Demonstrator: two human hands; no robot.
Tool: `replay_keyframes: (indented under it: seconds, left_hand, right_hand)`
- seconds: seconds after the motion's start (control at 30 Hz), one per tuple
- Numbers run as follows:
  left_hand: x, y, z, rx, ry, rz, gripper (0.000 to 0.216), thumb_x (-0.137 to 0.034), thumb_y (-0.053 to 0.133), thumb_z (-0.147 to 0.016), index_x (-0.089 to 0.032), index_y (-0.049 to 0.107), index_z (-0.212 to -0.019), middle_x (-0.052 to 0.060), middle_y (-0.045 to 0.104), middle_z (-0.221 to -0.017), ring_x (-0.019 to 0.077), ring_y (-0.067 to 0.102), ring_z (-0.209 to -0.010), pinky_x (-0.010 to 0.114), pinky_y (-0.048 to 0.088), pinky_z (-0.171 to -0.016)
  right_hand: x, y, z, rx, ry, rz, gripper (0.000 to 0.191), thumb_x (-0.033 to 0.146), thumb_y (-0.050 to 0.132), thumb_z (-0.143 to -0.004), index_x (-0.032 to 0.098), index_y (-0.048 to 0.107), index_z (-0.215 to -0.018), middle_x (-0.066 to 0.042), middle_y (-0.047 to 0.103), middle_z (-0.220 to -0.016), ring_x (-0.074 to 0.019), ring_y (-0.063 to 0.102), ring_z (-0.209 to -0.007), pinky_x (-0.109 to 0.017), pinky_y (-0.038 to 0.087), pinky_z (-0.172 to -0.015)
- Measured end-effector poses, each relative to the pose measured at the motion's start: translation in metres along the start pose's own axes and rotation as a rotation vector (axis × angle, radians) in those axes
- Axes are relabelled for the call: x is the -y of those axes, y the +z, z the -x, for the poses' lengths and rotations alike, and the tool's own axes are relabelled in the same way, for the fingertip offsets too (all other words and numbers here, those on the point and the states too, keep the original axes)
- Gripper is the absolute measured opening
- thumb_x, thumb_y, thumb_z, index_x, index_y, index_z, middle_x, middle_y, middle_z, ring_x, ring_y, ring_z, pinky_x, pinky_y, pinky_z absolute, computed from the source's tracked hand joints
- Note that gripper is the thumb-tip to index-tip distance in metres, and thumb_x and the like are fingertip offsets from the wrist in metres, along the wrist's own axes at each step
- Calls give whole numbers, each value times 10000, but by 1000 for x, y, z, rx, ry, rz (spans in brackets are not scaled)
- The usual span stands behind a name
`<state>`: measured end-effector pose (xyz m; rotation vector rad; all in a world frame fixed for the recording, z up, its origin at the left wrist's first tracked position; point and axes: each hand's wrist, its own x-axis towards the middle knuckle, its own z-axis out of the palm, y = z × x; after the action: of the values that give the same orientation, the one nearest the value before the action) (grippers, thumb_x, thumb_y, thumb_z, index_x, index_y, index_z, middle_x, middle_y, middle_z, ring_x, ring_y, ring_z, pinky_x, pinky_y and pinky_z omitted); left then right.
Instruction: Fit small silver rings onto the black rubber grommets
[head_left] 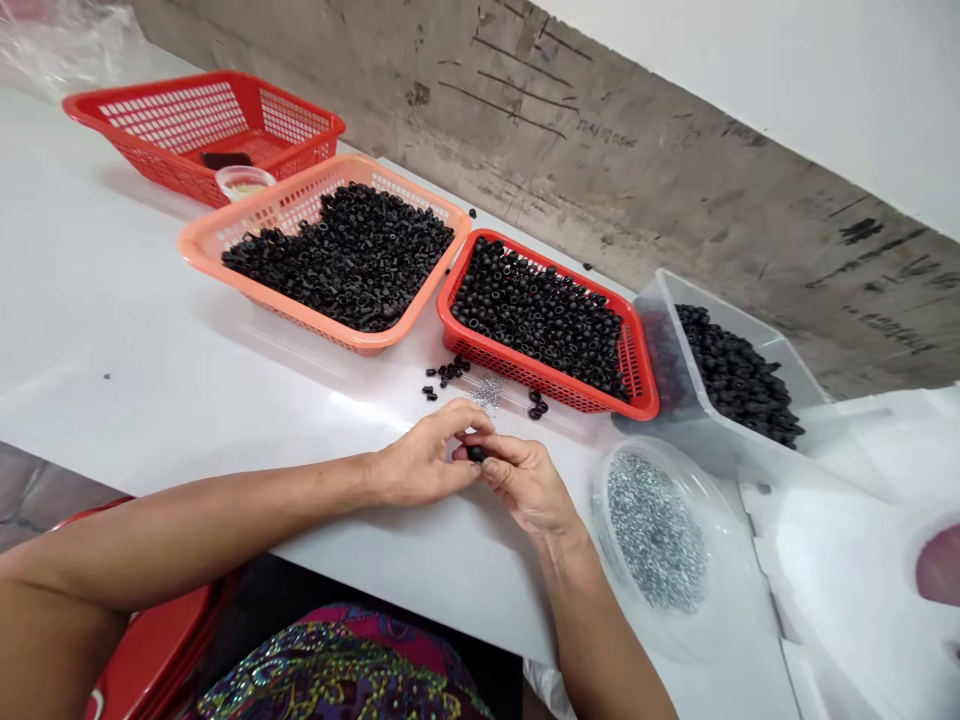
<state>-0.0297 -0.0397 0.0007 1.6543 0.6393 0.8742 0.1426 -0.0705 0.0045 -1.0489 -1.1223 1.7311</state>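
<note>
Both hands meet low over the bench (pixel 112 330), just in front of the person. The left hand (pixel 420 465) and right hand (pixel 525 480) touch at the fingertips, and between them sits one small black part (pixel 476 453). Each grip is pinched on it, with the other fingers curled in. What goes on inside the pinch is too small to tell.

Just beyond the hands lie a few loose parts (pixel 448 372) and a small scatter of silver bits (pixel 487 392). Behind those are the red basket (pixel 634 360) and the orange basket (pixel 199 245), both heaped with black pieces. A clear dish (pixel 600 490) of silver bits sits near the right hand, and a clear tub (pixel 660 300) stands beyond it.

I'd say the work goes best with wrists resting on the bench, the part held by its sides with a light pinch, and the hands low so a dropped piece lands close by.
</note>
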Motion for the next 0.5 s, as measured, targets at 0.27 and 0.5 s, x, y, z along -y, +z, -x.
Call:
replay_keyframes:
  seconds: [0.27,0.5]
  left_hand:
    - [-4,3,2,200,-108,-47,299,-320,490,-884,-145,576,-1111,39,581,-884,153,526,-803,298,467,-732]
    - [1,2,3,141,-106,-20,395,-310,530,-865,-152,541,-1227,93,634,-1103,199,591,-985,361,487,-876]
  right_hand:
    - [-5,7,5,3,-58,165,337,469,713,-756,208,751,-965,-56,719,-846,-214,653,-820,-370,531,-806]
    - [-2,12,2,-16,-114,281,291,424,651,-809,207,739,-981,-53,725,-916,-213,659,-880,-374,527,-853]
